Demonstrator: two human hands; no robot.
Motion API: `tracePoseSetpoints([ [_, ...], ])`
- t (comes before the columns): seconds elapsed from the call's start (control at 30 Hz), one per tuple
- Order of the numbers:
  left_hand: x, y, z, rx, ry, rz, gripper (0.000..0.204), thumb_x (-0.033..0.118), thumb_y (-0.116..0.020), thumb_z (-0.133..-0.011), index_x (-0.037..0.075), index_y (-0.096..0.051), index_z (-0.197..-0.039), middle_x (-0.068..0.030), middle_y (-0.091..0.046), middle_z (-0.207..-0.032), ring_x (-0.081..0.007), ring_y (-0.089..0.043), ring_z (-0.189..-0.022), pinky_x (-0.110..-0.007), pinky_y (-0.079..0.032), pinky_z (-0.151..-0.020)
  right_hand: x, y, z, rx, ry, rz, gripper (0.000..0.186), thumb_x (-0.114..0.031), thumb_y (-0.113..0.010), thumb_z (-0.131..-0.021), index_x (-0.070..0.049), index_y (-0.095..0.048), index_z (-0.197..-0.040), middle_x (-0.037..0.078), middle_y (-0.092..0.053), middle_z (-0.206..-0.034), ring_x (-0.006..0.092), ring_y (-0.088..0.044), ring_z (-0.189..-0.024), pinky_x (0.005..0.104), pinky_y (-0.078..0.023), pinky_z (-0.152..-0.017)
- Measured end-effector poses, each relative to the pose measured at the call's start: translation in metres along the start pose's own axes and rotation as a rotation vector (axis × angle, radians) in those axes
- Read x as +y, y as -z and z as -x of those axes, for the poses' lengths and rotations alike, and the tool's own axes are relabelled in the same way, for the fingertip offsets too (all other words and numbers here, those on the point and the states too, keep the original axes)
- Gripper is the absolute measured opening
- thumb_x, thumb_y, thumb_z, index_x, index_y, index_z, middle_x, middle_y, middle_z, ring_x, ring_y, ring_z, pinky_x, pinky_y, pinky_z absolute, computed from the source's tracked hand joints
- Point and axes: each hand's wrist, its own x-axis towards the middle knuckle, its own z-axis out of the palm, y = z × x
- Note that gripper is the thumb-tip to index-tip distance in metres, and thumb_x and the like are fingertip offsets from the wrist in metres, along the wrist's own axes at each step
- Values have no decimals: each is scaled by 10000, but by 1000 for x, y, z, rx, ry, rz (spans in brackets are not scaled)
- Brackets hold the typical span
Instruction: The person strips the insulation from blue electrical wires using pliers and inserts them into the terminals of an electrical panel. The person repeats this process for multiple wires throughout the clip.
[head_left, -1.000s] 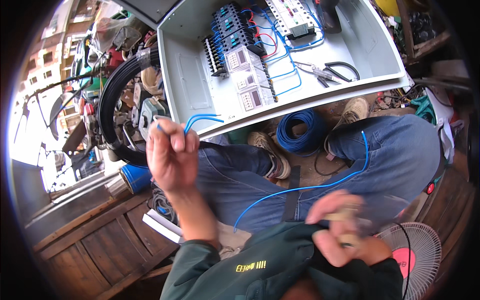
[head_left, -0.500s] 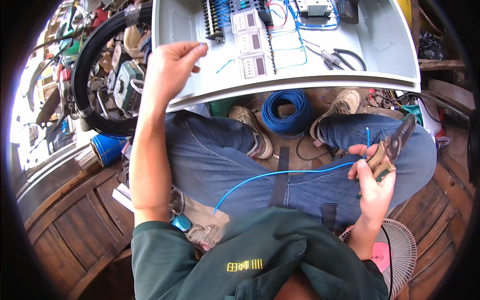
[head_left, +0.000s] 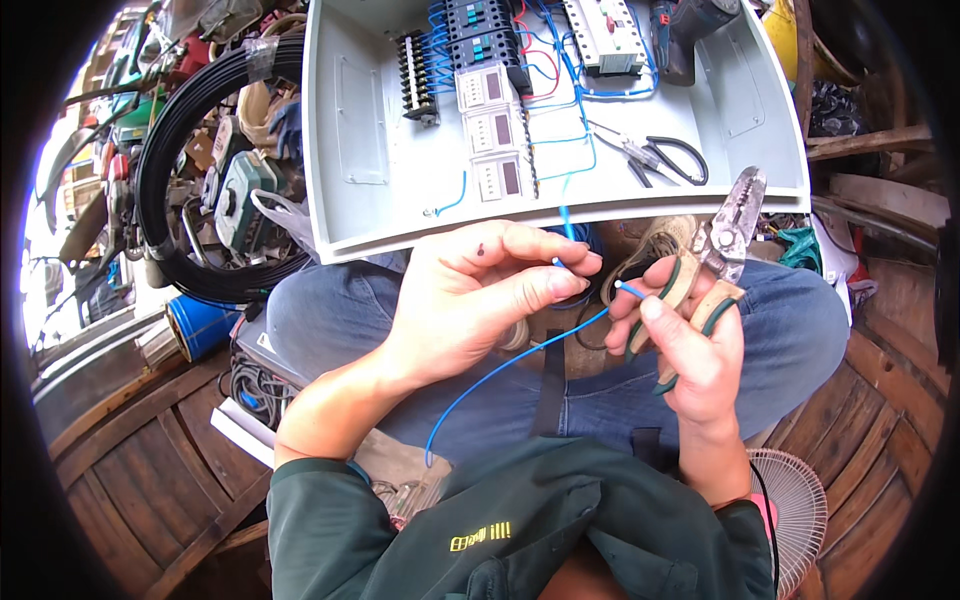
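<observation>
— While the left hand (head_left: pixel 470 310) curls over the lap, what do its fingers hold?
— Thumb and forefinger are pinched on a short blue wire (head_left: pixel 558 262).
— And the right hand (head_left: pixel 690 345)?
— Wrapped around a wire stripper (head_left: pixel 715 255), fingertips nipping the long blue wire (head_left: pixel 500 370) by its bared end.
— Nearby?
— A grey electrical box (head_left: pixel 370 190) just above, pliers (head_left: pixel 655 155) inside, black cable coil (head_left: pixel 190 130) left.

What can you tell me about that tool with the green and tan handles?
The wire stripper is a flat metal tool with notched, silvery jaws pointing up and away. Its handles look rubbery, tan with dark green edges. The right hand grips the handles, above the person's knee, in front of the grey box. The same hand also pinches the thin blue wire at its end.
</observation>
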Motion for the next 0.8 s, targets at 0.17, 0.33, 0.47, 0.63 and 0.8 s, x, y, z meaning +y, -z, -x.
tracePoseSetpoints([
  [0.17, -15, 1, -1, 29, -19, -6, 196, -41, -651, -936, -51, -687, -1129, -136, -705, -1095, -181, -684, -971, -324, -588, -870, 5, -9, -3, 42, 12, 0, 196, -21, -572, -965, 44, -528, -1144, 165, -679, -959, 204, -696, -765, 330, -576, -708],
  [0.33, -22, -6, -3, -74, -194, -61, 201, -42, -653, -934, -65, -695, -1129, -161, -695, -1056, -191, -681, -889, -325, -574, -789, 11, -15, -4, 4, 40, -11, 167, -9, -548, -975, 42, -524, -1132, 143, -681, -931, 188, -686, -772, 316, -569, -708],
  [0.47, -20, -8, -1, -34, -149, -105, 199, -16, -666, -930, -40, -698, -1124, -195, -704, -1131, -213, -695, -989, -351, -582, -860, 11, -18, -3, -26, 23, -17, 160, -19, -546, -983, 41, -523, -1130, 137, -685, -909, 185, -684, -777, 307, -562, -706],
  [0.63, -21, -10, 1, -82, -98, 53, 166, 3, -644, -952, -35, -672, -1111, -210, -703, -1121, -199, -703, -935, -329, -592, -813, 11, -20, -1, -52, -35, -55, 171, -37, -556, -987, 41, -522, -1135, 131, -679, -904, 180, -681, -773, 308, -562, -698],
  [0.8, -23, -4, -5, -6, -215, 260, 155, 8, -580, -997, -51, -623, -1134, -207, -701, -1094, -176, -708, -827, -287, -602, -763, 16, -16, 4, -39, -31, -28, 196, -54, -573, -988, 35, -512, -1151, 124, -666, -904, 172, -670, -772, 307, -558, -687],
])
